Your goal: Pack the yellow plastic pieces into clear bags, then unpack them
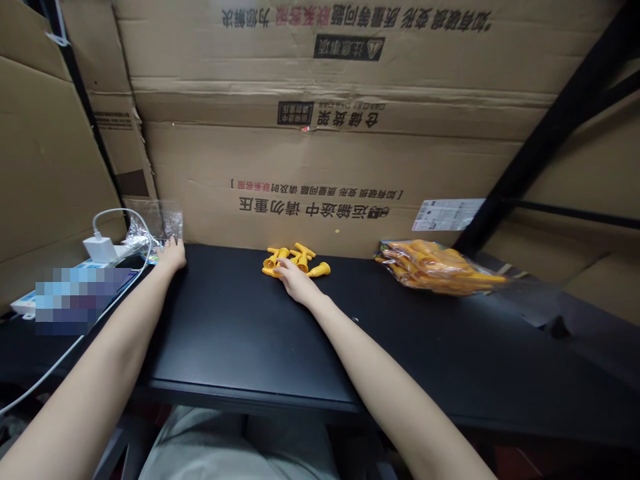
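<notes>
A small heap of several yellow plastic pieces (300, 257) lies on the black table (240, 333) by the cardboard wall. My right hand (295, 280) rests on the near edge of the heap, fingers bent over a piece at its left. My left hand (173, 255) reaches far left and touches a stack of clear plastic bags (163, 223) standing against the cardboard; its fingers are mostly hidden behind the hand.
A clear bag full of yellow pieces (437, 267) lies at the right. A white charger with cable (103, 248) and a blurred box sit at the left. Cardboard sheets (325, 167) wall in the back and sides. A black shelf brace (545, 127) slants at the right.
</notes>
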### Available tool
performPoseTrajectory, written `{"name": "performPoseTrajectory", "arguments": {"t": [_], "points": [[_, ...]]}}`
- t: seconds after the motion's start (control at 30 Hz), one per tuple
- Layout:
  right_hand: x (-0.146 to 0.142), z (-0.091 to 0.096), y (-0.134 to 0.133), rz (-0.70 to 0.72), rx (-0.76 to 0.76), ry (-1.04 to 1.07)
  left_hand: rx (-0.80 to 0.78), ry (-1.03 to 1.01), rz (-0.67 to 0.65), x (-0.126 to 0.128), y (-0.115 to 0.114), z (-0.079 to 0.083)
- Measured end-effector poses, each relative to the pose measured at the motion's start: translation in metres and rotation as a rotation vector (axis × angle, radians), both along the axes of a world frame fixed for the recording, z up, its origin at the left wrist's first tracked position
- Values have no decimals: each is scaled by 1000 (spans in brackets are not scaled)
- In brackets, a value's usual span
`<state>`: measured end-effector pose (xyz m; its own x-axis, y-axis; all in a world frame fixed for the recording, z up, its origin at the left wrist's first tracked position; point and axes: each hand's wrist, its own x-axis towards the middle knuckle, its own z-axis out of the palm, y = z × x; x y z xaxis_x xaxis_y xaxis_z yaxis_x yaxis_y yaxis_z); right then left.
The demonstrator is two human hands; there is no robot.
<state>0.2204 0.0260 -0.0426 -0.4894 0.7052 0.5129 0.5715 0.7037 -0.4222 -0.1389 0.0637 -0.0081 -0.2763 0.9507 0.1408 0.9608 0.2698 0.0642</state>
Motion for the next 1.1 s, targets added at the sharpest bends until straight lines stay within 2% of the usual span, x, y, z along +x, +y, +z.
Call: {"name": "performPoseTrajectory", "arguments": {"t": [0.23, 0.33, 0.4, 0.53, 0.6, 0.67, 0.77, 0.9, 1.1], "points": [[-1, 11, -7, -141, 83, -191, -35, 58, -49, 4, 0, 3], [-1, 11, -9, -154, 102, -184, -119, 68, -41, 4, 1, 4], [2, 13, -7, -184, 117, -108, -146, 67, -15, 4, 2, 4], [27, 20, 6, -365, 187, 285, -122, 65, -30, 1, 2, 2], [51, 27, 15, -539, 199, 563, -127, 47, -36, -1, 2, 1], [81, 35, 21, -743, 140, 878, -137, 30, -34, -2, 2, 0], [122, 44, 22, -944, 9, 1275, -134, 11, -26, -3, 3, 0], [150, 48, 13, -1031, -119, 1538, -126, 0, -4, 2, 2, 0], [169, 45, 5, -1022, -207, 1643, -79, 1, -4, 11, 1, -2]]}}
